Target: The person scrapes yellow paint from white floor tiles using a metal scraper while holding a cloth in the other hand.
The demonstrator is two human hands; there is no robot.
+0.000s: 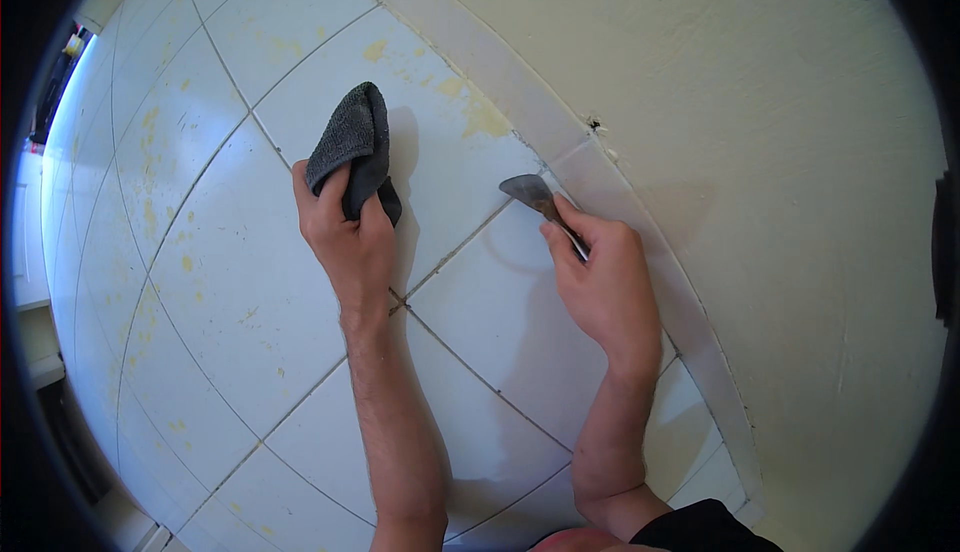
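- Grey cloth [345, 137]: upper centre-left of frame, bunched in the left hand [343, 240], fingers closed on it.
- Scraper [538, 202]: right of centre, handle gripped in the right hand [612, 282]. From where I stand, blade [519, 188] points upper left, near the end of a grout line [460, 248]; contact with tile cannot be told.
- White tiles [480, 332]: left and centre; yellow marks [485, 117] at upper centre.
- Skirting [610, 177]: diagonal, top centre to lower right.
- Cream wall [800, 152]: right side.
- Black sleeve [710, 530]: bottom edge.
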